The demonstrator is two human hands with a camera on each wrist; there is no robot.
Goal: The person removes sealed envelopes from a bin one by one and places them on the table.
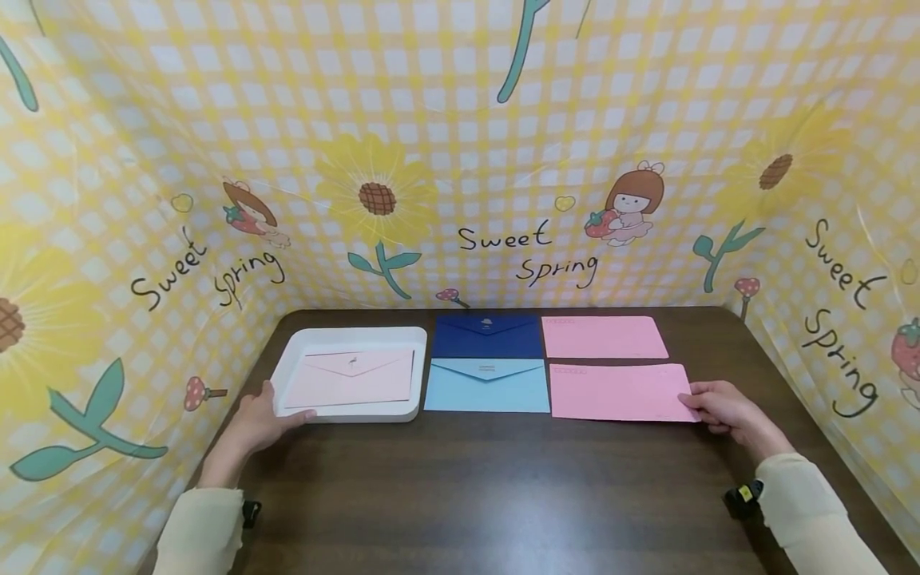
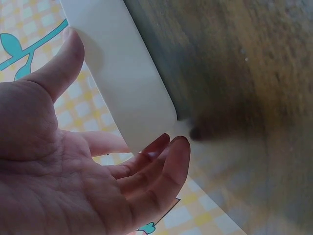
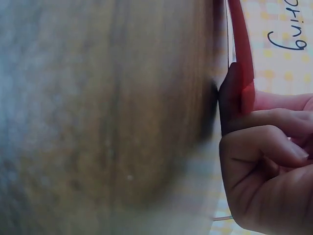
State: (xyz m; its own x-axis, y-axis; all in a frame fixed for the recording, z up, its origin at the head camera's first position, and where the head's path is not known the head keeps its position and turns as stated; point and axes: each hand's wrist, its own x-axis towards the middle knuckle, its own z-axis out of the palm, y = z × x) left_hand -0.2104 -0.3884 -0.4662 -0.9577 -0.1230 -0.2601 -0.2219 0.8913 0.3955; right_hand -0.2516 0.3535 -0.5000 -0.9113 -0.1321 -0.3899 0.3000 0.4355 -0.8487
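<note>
My right hand (image 1: 729,411) pinches the right end of the nearer pink envelope (image 1: 618,393) between thumb and fingers. In the right wrist view that envelope (image 3: 244,49) appears edge-on as a red strip above the table surface, with the other fingers curled under. On the left, my left hand (image 1: 262,423) holds the front left corner of a white tray (image 1: 359,415), its thumb along the front wall and the fingers round the left side. Pale pink envelopes (image 1: 359,379) lie stacked in the tray, the top one with a pointed flap. The left wrist view has the tray wall (image 2: 117,63) between thumb and fingers.
A dark blue envelope (image 1: 485,339) and a light blue envelope (image 1: 485,391) lie beside the tray. A second pink envelope (image 1: 600,337) lies at the back right. The brown table (image 1: 489,487) is enclosed by a checked cloth (image 1: 446,144) on three sides.
</note>
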